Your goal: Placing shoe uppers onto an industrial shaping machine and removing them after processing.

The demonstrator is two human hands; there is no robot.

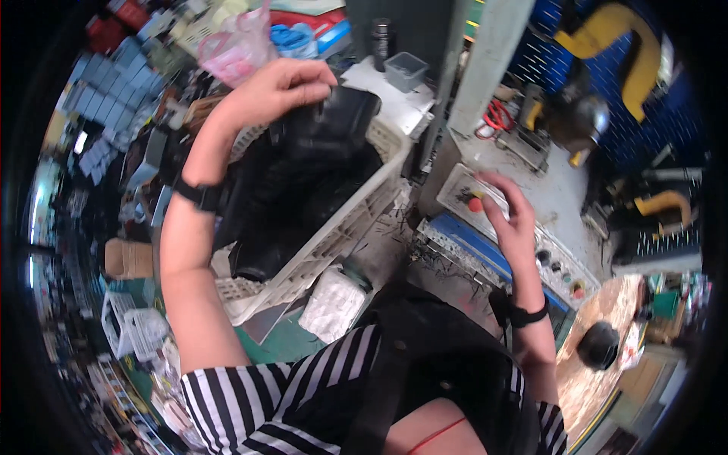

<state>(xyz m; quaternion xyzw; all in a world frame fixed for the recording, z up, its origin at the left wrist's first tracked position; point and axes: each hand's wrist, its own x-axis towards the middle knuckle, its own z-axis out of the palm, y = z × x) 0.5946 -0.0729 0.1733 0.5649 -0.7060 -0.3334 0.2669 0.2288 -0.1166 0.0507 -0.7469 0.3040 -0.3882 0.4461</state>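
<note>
My left hand (284, 89) reaches over the far part of a pale plastic crate, its fingers closed at the upper edge of a black, box-like part (337, 121). That part is tilted and blurred, and its exact kind does not show. More black parts (303, 205) fill the crate (334, 235) beneath it, their outlines merging in the dark. On the right, my right hand (514, 220) hovers by a machine's control panel (455, 189), thumb and fingers curved apart with nothing between them. A red button (475, 205) sits just left of its fingertips.
A grey metal post (485, 68) rises between crate and machine. Beyond the crate are a pink plastic bag (239, 49), a clear tub (406, 70) and a dark bottle (381, 42). Red cable (497, 115) lies on the machine bed. A wooden board (607, 326) bears a black object (599, 345).
</note>
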